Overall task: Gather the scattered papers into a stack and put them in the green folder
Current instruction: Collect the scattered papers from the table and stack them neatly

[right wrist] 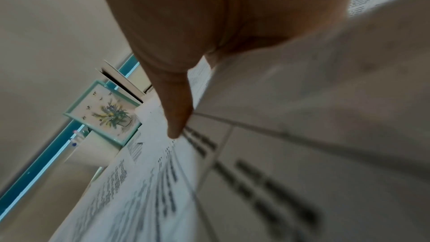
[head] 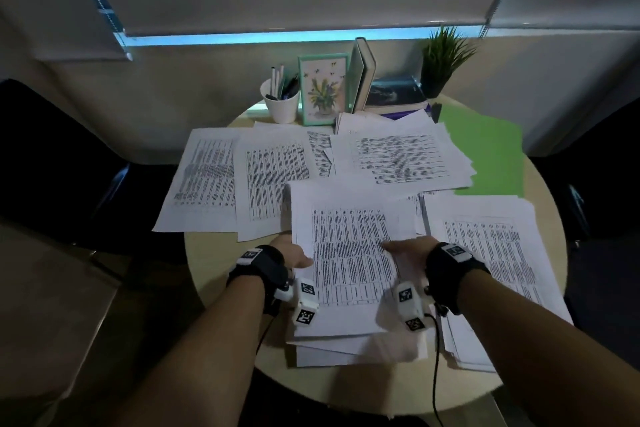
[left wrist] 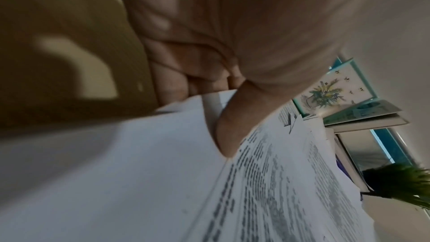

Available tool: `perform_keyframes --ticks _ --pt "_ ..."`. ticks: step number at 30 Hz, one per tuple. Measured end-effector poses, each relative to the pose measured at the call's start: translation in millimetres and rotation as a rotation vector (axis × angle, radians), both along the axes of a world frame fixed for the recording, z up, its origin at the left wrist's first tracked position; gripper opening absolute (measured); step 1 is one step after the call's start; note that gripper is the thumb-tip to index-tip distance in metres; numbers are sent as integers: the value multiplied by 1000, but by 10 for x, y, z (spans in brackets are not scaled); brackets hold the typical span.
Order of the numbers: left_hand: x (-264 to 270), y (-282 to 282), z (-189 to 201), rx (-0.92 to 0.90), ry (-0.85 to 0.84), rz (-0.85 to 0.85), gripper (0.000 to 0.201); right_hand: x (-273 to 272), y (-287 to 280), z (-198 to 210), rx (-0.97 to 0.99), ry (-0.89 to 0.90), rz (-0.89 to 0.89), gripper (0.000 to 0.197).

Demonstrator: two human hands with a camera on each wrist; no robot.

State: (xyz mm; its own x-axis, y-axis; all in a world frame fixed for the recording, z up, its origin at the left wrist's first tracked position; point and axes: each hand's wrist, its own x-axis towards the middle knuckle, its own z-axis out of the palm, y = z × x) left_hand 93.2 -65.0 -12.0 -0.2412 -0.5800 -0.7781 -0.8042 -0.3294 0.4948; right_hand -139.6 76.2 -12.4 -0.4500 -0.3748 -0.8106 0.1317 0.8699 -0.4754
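Note:
Printed white sheets lie scattered over a round table [head: 214,253]. My left hand [head: 294,253] and right hand [head: 407,250] hold a stack of papers [head: 349,253] by its two side edges, lifted a little above more sheets [head: 346,350] at the table's front. In the left wrist view the thumb [left wrist: 232,126] lies on top of the stack [left wrist: 267,190] with fingers curled beneath. In the right wrist view the thumb [right wrist: 177,108] presses on the top sheet [right wrist: 302,135]; the fingers are hidden under it. The green folder [head: 485,149] lies flat at the back right, partly covered by papers.
Loose sheets [head: 204,177] overhang the left edge; piles lie at the back [head: 398,156] and right [head: 491,253]. A white pen cup [head: 281,104], framed flower picture [head: 323,90], upright books [head: 363,76] and potted plant [head: 443,59] line the far side. Dark chairs flank the table.

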Motion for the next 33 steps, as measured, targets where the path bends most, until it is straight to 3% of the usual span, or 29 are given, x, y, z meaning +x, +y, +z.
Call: perform_keyframes --ticks 3,4,6,7,11,13,17,20,22,25,28,30,33 --pt "102 -180 -257 48 95 42 77 36 -26 17 -72 30 44 62" --pt "131 -220 -228 46 150 64 76 48 -34 37 -103 31 29 56" --pt "146 -261 -53 -5 258 154 47 43 -55 75 -174 -23 5 51" --pt "159 -304 -5 -36 295 205 43 47 -62 101 -199 -56 5 47" --pt "180 -446 74 -46 384 236 61 71 -171 191 -177 12 47 34" --pt "169 -460 93 -42 330 132 70 136 -244 264 -153 97 107 34" --pt "101 -461 77 -213 85 -110 90 303 -341 296 -29 212 242 33" --pt "53 -472 -6 -262 -16 -207 82 356 -336 233 65 319 401 35" --pt "35 -454 -27 -252 -32 -193 70 386 -308 210 68 351 403 23" --pt "45 -411 -31 -207 12 -134 56 386 -278 151 35 329 404 28" --pt "121 -379 -31 -216 138 38 46 318 -208 50 -109 236 277 55" --pt "168 -357 26 -220 250 145 41 294 -160 76 -246 178 188 48" --pt "159 -358 80 -226 259 144 58 224 -198 161 -367 218 137 37"
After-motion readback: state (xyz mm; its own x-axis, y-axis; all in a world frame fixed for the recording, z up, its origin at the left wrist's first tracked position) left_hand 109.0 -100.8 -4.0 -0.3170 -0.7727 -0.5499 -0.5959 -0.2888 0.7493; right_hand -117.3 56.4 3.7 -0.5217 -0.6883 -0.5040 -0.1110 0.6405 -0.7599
